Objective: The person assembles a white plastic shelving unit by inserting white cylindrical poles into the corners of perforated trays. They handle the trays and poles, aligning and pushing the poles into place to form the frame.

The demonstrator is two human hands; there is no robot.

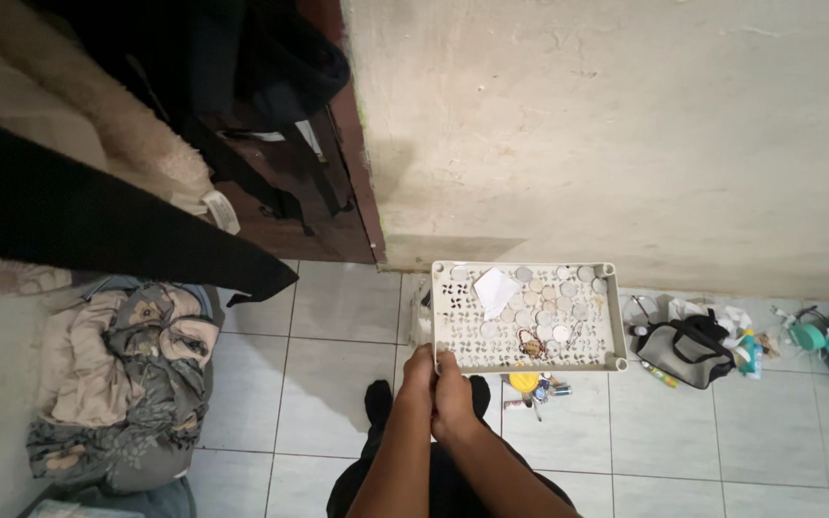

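A: Both hands, left hand (pixel 420 384) and right hand (pixel 455 393), are pinched shut on one near corner of the perforated tray (pixel 462 360). Tray is held out level above the tiled floor (pixel 338 336), just off the wall (pixel 626 144).

B: One-corner grip, whole tray cantilevered. Risk?

A: Sag or twist at the far end. The rim is low, so any tilt would likely slide the load off.

B: What's in it?

A: Coins (pixel 554 293), loose, clustered toward the far right of the tray. A folded white paper (pixel 496 291) left of them. A small dark trinket (pixel 531 344) near the tray's front edge; can't tell what it is.

B: Holes in the base?

A: Yes, slotted pattern. The coins look wider than the slots, so I judge they won't drop through. Small bits might.

B: Below the tray?

A: Small clutter on the floor under its front edge, a grey bag (pixel 688 350) to its right, a heap of bedding (pixel 122 384) well to its left. Spilled coins would likely scatter among all that.
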